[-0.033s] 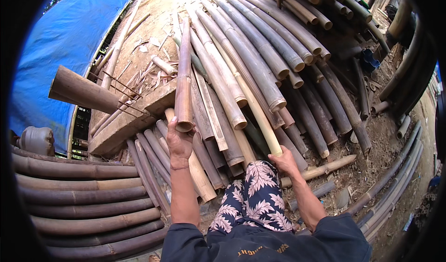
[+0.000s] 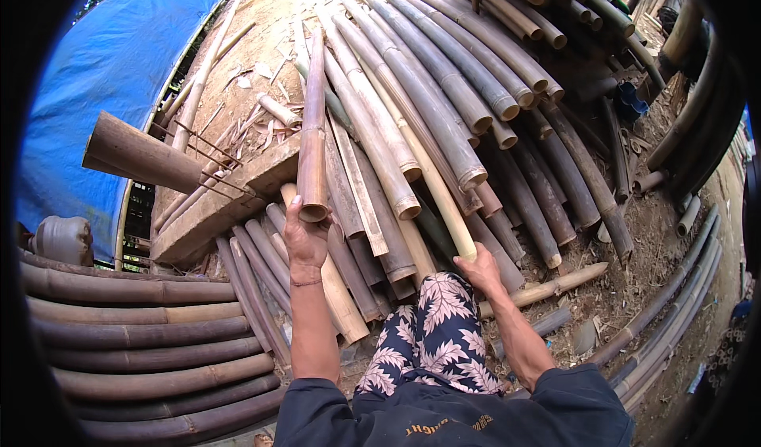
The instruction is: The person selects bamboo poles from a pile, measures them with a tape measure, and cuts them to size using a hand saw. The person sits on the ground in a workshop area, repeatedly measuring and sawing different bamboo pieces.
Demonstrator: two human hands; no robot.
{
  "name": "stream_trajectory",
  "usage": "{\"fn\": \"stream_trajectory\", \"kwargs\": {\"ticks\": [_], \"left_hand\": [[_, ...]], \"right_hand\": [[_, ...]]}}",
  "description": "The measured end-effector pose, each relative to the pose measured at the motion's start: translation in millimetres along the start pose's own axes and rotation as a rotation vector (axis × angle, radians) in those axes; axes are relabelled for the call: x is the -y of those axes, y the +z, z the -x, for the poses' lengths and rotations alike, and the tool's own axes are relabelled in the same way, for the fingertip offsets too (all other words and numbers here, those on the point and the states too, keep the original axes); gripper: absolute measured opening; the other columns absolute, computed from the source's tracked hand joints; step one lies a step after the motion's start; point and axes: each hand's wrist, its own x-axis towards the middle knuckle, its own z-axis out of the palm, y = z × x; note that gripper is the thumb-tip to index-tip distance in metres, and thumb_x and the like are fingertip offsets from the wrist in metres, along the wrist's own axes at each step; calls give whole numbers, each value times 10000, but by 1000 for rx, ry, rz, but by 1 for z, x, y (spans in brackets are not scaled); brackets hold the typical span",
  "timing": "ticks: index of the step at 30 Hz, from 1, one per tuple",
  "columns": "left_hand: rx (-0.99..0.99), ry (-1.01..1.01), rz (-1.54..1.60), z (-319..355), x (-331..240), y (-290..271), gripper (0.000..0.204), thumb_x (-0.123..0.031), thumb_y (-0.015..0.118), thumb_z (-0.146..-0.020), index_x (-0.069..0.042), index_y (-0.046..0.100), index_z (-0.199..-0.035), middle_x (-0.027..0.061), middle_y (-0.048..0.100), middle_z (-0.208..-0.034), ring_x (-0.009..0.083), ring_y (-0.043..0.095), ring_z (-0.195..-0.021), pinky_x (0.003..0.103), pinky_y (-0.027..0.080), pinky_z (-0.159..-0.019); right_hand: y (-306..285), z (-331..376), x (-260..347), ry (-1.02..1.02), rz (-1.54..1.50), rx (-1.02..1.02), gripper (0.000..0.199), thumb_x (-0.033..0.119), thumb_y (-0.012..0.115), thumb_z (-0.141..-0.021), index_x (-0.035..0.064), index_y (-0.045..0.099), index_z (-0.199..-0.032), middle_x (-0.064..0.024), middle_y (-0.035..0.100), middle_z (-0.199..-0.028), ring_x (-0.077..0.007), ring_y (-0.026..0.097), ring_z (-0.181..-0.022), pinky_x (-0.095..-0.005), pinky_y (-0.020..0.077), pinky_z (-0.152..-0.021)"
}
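My left hand [image 2: 306, 239] is cupped under the near end of a reddish-brown bamboo pole [image 2: 313, 142], its thumb along the left side. That pole slopes away over the pile, its hollow end facing me. In my right hand [image 2: 480, 271] is the near end of a slimmer, pale yellow bamboo pole [image 2: 445, 200], with the fingers closed round it. The pale pole runs back between other poles, and its far part is partly hidden. Both hands are above the near edge of a heap of grey-brown bamboo poles [image 2: 386, 179], in front of my knees.
Dark bamboo poles [image 2: 135, 292] lie stacked crosswise at lower left. A wide cut bamboo [image 2: 143, 152] and thin metal rods [image 2: 218, 154] jut out by a concrete ledge [image 2: 190, 245]. A blue tarp [image 2: 119, 74] hangs at far left. More poles [image 2: 674, 304] curve along the right.
My right hand has shifted slightly up and left with the end of the pale bamboo pole. My left hand and the reddish-brown pole have hardly moved.
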Motion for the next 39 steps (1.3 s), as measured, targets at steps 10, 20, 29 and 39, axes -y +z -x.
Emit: {"fn": "stream_trajectory", "kwargs": {"ticks": [10, 20, 29, 39], "left_hand": [[-163, 374, -934, 14, 64, 109, 767, -326, 855, -733, 31, 497, -1310, 217, 591, -1132, 327, 613, -1041, 397, 505, -903], [72, 683, -1177, -7, 57, 141, 521, -336, 760, -827, 40, 626, -1162, 206, 609, -1175, 361, 567, -1147, 416, 438, -1017], [206, -626, 10, -10, 62, 50, 558, -411, 701, -881, 87, 568, -1096, 167, 663, -903, 272, 696, -781, 404, 616, -685], [36, -306, -612, 18, 106, 44, 372, -188, 781, -769, 71, 635, -992, 144, 689, -857, 232, 679, -664, 367, 581, -600]], "right_hand": [[54, -47, 135, -536, 135, -296, 845, 266, 799, -736, 25, 358, -1415, -239, 478, -1281, -425, 532, -1129, -498, 472, -927], [36, -26, 127, 76, -1196, 546, 456, 449, 568, -971, -1, 606, -1031, -131, 686, -819, -200, 669, -628, -364, 572, -550], [-27, 113, 72, 23, -1036, 1388, 625, 517, 581, -950, -22, 545, -1264, -148, 684, -1108, -214, 710, -837, -330, 587, -768], [-212, -176, 98, -390, 46, -498, 709, 366, 694, -850, 38, 423, -1418, -236, 485, -1356, -390, 464, -1275, -459, 407, -1065]]}}
